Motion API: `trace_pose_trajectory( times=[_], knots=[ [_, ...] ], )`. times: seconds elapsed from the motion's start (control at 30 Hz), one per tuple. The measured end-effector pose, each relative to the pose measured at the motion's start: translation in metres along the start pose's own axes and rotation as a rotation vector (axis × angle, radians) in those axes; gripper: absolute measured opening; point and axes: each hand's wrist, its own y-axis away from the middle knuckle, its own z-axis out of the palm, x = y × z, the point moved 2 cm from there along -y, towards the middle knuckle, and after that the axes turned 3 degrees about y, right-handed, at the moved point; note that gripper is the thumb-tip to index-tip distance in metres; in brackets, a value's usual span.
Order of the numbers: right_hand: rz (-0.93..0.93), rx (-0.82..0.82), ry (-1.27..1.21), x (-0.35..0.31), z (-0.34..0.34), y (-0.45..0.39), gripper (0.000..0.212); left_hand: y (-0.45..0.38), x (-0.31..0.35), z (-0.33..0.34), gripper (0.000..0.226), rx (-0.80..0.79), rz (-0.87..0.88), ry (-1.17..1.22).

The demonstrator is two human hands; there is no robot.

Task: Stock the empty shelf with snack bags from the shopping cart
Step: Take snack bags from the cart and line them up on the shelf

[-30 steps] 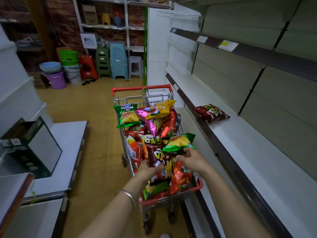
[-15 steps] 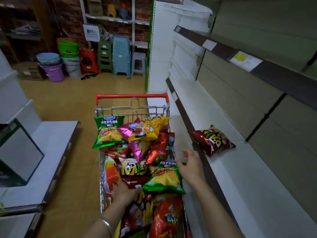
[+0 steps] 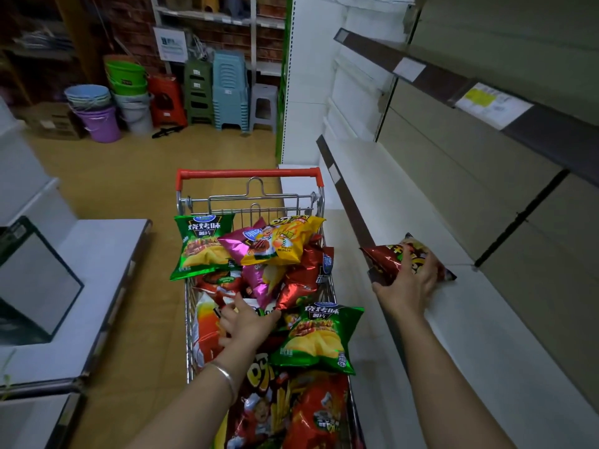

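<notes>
A wire shopping cart (image 3: pixel 249 202) with a red handle stands in the aisle, piled with snack bags: a green bag (image 3: pixel 201 244), a yellow bag (image 3: pixel 285 241), a pink bag (image 3: pixel 262 280) and another green bag (image 3: pixel 321 338). My left hand (image 3: pixel 246 322) reaches into the pile, fingers curled on a pale bag (image 3: pixel 256 307) that it mostly hides. On the white lower shelf (image 3: pixel 486 335) to the right lies a dark red bag (image 3: pixel 385 257). My right hand (image 3: pixel 411 283) grips it from the near side, fingers over its top.
An upper shelf (image 3: pixel 453 76) with price labels overhangs the lower one. Low white display platforms (image 3: pixel 97 270) stand to the left of the cart. Stacked stools (image 3: pixel 230 92) and buckets (image 3: pixel 97 118) line the far wall across the wooden floor.
My right hand has left the cart and moved right onto the dark red bag on the shelf. My left hand has shifted forward in the pile. The view has moved closer to the cart.
</notes>
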Motion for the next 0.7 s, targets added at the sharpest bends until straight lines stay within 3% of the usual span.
trace_pose_trajectory(
  times=[0.17, 0.3, 0.47, 0.6, 0.7],
  knots=[
    [0.098, -0.093, -0.13, 0.015, 0.014, 0.0, 0.086, -0.011, -0.005, -0.011, 0.105, 0.028, -0.024, 0.072],
    [0.077, -0.018, -0.183, 0.02, 0.014, -0.001, 0.067, -0.013, -0.006, -0.03, 0.093, 0.052, -0.045, 0.189],
    [0.03, 0.075, -0.236, 0.02, -0.004, -0.012, 0.061, -0.016, -0.004, -0.051, 0.084, 0.075, -0.052, 0.229],
    [-0.223, 0.1, -0.377, -0.008, -0.024, 0.002, 0.063, -0.022, 0.008, -0.058, 0.081, 0.04, 0.067, 0.332],
    [-0.539, -0.136, -0.399, -0.041, -0.042, 0.015, 0.066, -0.023, 0.025, -0.066, 0.087, -0.041, 0.228, 0.468]
  ],
)
